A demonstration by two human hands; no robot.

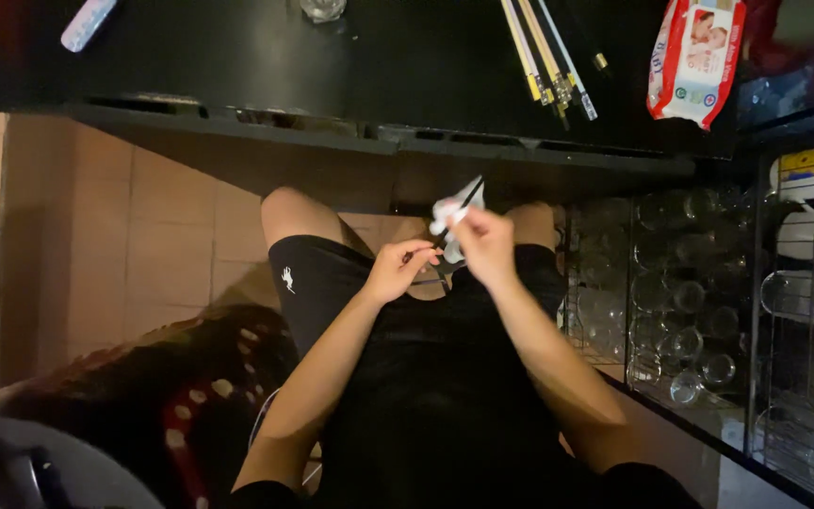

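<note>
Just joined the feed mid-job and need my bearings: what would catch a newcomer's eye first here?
At centre, the right hand pinches a white wipe around a thin dark stick, while the left hand holds its lower end above the lap. Yellow-and-black chopsticks lie on the dark table, and clear glasses fill the right-hand rack.

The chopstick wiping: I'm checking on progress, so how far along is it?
Done: cannot tell which are wiped. In hand: the right hand rubs a white wipe along one dark chopstick, and the left hand holds its lower end. Left: possibly the chopsticks on the black table.
</note>
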